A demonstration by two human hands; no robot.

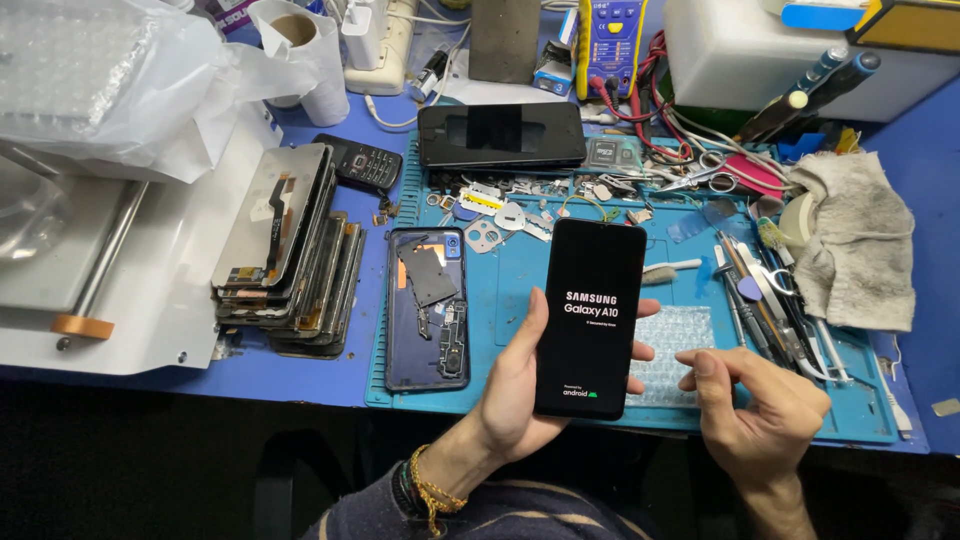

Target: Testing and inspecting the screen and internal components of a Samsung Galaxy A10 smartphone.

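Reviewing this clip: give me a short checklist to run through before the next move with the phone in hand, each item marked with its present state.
1. Left hand has a firm hold on the phone, fingers wrapped around both edges: ok.
2. Phone screen lit, showing white text on black: ok.
3. Screen glass free of cracks: cannot tell.
4. Right hand free and empty beside the phone: ok.
5. Blue mat bare directly beyond the phone: ok; the opened blue phone back lies apart to the left.
6. Mat free of loose bits: not ok, small parts and tools lie scattered on it.
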